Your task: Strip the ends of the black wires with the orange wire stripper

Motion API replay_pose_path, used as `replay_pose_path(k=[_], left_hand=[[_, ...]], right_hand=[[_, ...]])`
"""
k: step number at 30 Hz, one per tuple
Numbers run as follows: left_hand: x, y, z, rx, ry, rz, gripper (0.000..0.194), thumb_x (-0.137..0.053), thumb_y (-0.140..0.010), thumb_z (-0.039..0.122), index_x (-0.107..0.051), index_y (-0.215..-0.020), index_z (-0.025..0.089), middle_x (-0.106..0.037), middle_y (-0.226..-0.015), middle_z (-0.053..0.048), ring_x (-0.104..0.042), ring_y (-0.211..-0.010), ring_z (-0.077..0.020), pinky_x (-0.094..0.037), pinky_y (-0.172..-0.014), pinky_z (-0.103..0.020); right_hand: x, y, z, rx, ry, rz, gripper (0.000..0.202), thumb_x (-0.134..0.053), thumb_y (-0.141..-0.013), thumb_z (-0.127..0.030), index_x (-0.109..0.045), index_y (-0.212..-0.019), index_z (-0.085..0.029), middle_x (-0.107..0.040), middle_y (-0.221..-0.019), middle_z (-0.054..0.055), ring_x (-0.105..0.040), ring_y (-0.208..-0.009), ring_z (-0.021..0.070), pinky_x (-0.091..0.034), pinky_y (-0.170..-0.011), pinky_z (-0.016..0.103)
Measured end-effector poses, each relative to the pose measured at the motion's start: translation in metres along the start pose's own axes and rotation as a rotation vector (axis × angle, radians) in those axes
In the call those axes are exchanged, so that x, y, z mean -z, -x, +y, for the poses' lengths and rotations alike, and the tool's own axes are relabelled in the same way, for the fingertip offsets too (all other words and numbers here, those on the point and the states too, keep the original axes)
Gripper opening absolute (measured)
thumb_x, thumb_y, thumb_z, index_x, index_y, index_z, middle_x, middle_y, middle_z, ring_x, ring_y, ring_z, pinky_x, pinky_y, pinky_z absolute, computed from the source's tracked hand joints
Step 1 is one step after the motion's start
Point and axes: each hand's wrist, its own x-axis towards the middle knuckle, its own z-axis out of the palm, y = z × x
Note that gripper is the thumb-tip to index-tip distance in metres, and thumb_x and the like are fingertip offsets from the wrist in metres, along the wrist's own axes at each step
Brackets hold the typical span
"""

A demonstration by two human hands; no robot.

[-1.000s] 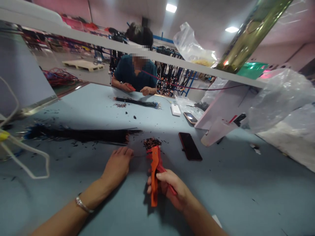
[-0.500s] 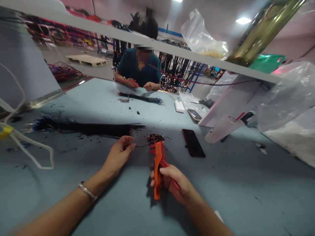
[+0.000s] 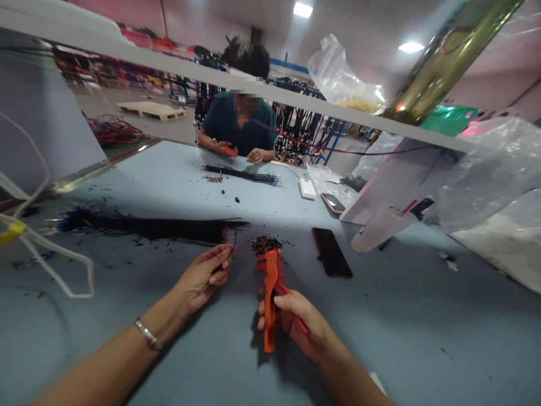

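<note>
Between the thumb and fingers of my left hand [image 3: 210, 272] is a thin black wire [image 3: 235, 238], one end pointing up and away. That hand is closed, just in front of the bundle of black wires [image 3: 169, 229] lying across the table. My right hand [image 3: 298, 317] grips an orange and red wire stripper [image 3: 271, 299], its jaws pointing away from me. The jaws are over the near edge of a small heap of cut insulation bits [image 3: 265, 244], and no wire shows in them.
A black phone [image 3: 332, 252] lies right of the heap. Beyond it are another phone [image 3: 332, 203], a white box [image 3: 307, 189] and a tilted translucent cup [image 3: 376, 230]. Across the table [image 3: 414, 316], a person [image 3: 236, 121] holds a red tool by a smaller wire bundle [image 3: 243, 174]. A white cable loop [image 3: 63, 276] hangs left.
The wire has left the stripper's jaws and swung from pointing right to pointing up and away in my left hand. My right hand stays in nearly the same place.
</note>
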Motion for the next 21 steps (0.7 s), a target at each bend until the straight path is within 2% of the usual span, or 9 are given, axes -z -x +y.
replay_pose_path(k=[6, 10, 12, 15, 21], left_hand=[[0.001, -0.0018, 0.0006, -0.072, 0.046, 0.033, 0.026, -0.082, -0.064, 0.021, -0.071, -0.082, 0.007, -0.055, -0.051, 0.004, -0.046, -0.037, -0.0018, -0.038, -0.036, -0.01], [0.0023, -0.0022, 0.001, -0.063, 0.108, 0.094, 0.012, -0.071, -0.074, 0.006, -0.072, -0.085, 0.009, -0.067, -0.063, -0.002, -0.062, -0.049, -0.0081, -0.054, -0.049, -0.015], [0.001, -0.0019, 0.0021, -0.078, 0.15, 0.129, 0.018, -0.065, -0.075, -0.002, -0.073, -0.086, 0.01, -0.071, -0.074, -0.005, -0.067, -0.058, -0.011, -0.059, -0.058, -0.019], [-0.0012, -0.0013, 0.0033, -0.094, 0.181, 0.137, 0.025, -0.061, -0.074, -0.007, -0.073, -0.086, 0.011, -0.074, -0.085, -0.007, -0.07, -0.068, -0.0134, -0.06, -0.066, -0.021], [0.0003, -0.0023, 0.0018, -0.08, 0.116, 0.158, 0.02, -0.071, -0.067, -0.003, -0.074, -0.079, 0.012, -0.074, -0.071, -0.006, -0.069, -0.067, -0.0125, -0.056, -0.061, -0.017]], right_hand=[[-0.0034, 0.0028, -0.0041, -0.009, 0.019, 0.001, 0.03, -0.063, -0.074, -0.031, -0.061, -0.096, -0.01, -0.068, -0.083, 0.01, -0.067, -0.068, 0.0209, -0.049, -0.058, 0.029], [-0.0037, 0.0037, -0.0047, -0.001, 0.018, -0.003, 0.031, -0.064, -0.074, -0.032, -0.062, -0.096, -0.01, -0.069, -0.083, 0.01, -0.067, -0.068, 0.0205, -0.049, -0.058, 0.029], [-0.0031, 0.0036, -0.0038, -0.001, 0.014, -0.002, 0.031, -0.064, -0.074, -0.032, -0.062, -0.096, -0.01, -0.069, -0.083, 0.009, -0.067, -0.068, 0.0206, -0.049, -0.058, 0.029], [-0.0024, 0.0031, -0.0028, 0.003, 0.019, 0.004, 0.03, -0.064, -0.074, -0.032, -0.062, -0.096, -0.011, -0.069, -0.083, 0.009, -0.067, -0.068, 0.0209, -0.049, -0.058, 0.029], [-0.0026, 0.0017, -0.0042, 0.001, 0.014, 0.0, 0.028, -0.064, -0.074, -0.03, -0.061, -0.094, -0.011, -0.069, -0.082, 0.009, -0.067, -0.066, 0.0203, -0.049, -0.059, 0.029]])
